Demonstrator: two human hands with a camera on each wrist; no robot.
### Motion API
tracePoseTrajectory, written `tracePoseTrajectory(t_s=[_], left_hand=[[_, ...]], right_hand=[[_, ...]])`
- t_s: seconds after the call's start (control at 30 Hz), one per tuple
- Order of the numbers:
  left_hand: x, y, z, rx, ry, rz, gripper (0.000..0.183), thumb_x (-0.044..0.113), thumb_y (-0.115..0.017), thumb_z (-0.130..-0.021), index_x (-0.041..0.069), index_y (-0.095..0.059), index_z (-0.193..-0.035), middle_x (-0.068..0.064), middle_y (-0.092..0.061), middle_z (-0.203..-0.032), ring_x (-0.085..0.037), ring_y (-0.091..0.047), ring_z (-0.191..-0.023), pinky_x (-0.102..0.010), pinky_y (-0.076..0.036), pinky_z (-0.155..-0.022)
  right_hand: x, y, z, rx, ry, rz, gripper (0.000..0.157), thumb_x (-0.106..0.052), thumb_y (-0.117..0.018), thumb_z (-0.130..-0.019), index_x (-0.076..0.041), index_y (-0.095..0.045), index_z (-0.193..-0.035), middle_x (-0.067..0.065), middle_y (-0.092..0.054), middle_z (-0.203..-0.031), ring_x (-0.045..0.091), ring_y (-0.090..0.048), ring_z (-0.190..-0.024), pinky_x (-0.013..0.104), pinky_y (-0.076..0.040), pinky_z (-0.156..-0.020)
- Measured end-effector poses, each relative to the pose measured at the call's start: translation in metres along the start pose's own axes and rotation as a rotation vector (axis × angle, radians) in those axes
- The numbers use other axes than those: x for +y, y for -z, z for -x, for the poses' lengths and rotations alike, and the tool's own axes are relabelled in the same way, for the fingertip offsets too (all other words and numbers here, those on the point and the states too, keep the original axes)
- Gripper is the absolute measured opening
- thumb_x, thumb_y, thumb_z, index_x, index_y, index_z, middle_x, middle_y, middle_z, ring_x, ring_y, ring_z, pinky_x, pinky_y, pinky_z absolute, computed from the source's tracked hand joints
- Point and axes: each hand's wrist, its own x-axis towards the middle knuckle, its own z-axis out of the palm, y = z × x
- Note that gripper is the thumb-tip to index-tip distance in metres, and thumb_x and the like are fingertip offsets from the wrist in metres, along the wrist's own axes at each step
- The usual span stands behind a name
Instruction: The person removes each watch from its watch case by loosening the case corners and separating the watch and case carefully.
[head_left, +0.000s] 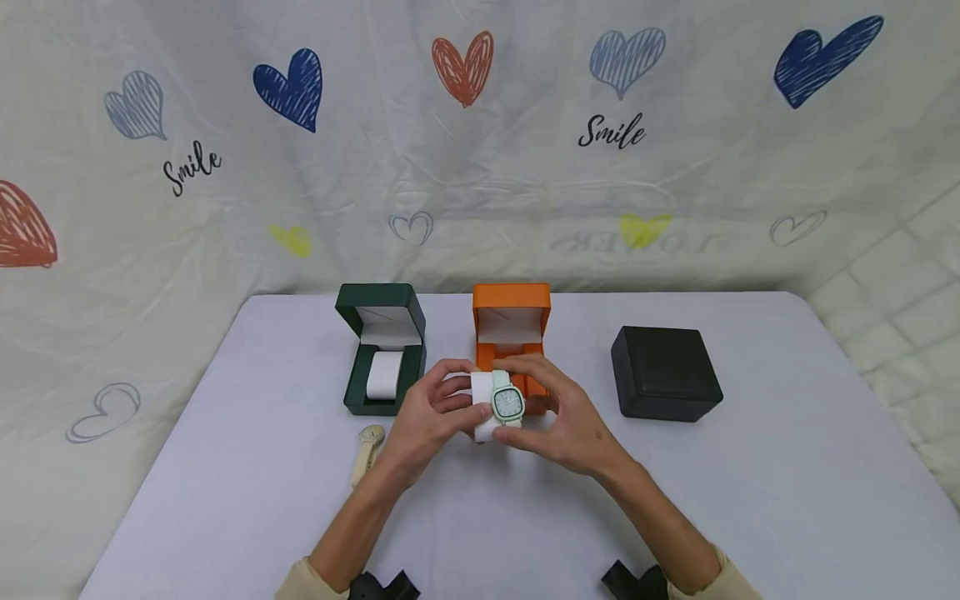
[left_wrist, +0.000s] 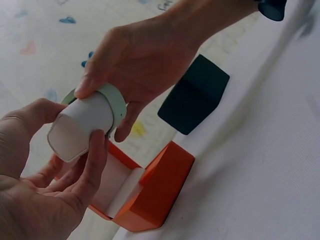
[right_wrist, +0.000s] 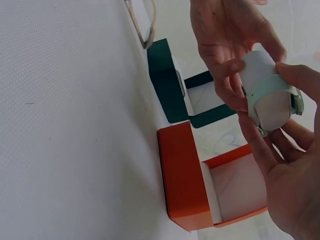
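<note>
A white watch cushion (head_left: pixel 482 408) is held up between both hands, in front of the orange box (head_left: pixel 512 296). My left hand (head_left: pixel 427 421) pinches it by its left end between thumb and fingers. A pale green watch (head_left: pixel 508 403) with a squarish face is looped around the cushion towards its right end. With thumb and fingers, my right hand (head_left: pixel 570 425) grips the watch and cushion from the right. In the left wrist view the pale green strap (left_wrist: pixel 116 102) circles the cushion's far end. The right wrist view shows the strap (right_wrist: pixel 267 87) around the near end.
An open dark green box (head_left: pixel 381 304) with a white cushion inside stands left of the open orange box. A cream watch (head_left: pixel 367 450) lies by the left forearm. At the right sits a closed black box (head_left: pixel 667 372). A heart-printed sheet (head_left: pixel 465 150) hangs behind the table (head_left: pixel 750 500).
</note>
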Motion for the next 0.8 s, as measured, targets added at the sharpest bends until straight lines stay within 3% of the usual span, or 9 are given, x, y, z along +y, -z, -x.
tracePoseTrajectory(t_s=[0.37,0.8], left_hand=[[-0.0004,-0.0007,-0.0041,0.044,-0.024,-0.036,0.053,0.009,-0.082,-0.085,0.014,-0.063,-0.135,-0.014,-0.073,-0.130,-0.022,-0.074,-0.107,-0.028,-0.062,-0.085],[-0.0036,-0.0004,-0.0057,0.013,-0.008,-0.060,0.055,0.011,-0.080,-0.088,0.013,-0.062,-0.139,-0.017,-0.073,-0.130,-0.025,-0.074,-0.111,-0.034,-0.062,-0.093]], right_hand=[[-0.0044,-0.0034,0.0011,0.009,0.035,0.116,0.083,-0.001,-0.079,-0.079,-0.020,-0.050,-0.155,0.001,-0.056,-0.150,0.016,-0.057,-0.129,0.030,-0.055,-0.102],[-0.0036,0.0019,0.0012,-0.078,-0.024,0.060,0.090,0.000,-0.077,-0.082,-0.024,-0.041,-0.160,0.001,-0.052,-0.155,0.018,-0.060,-0.123,0.033,-0.061,-0.088]])
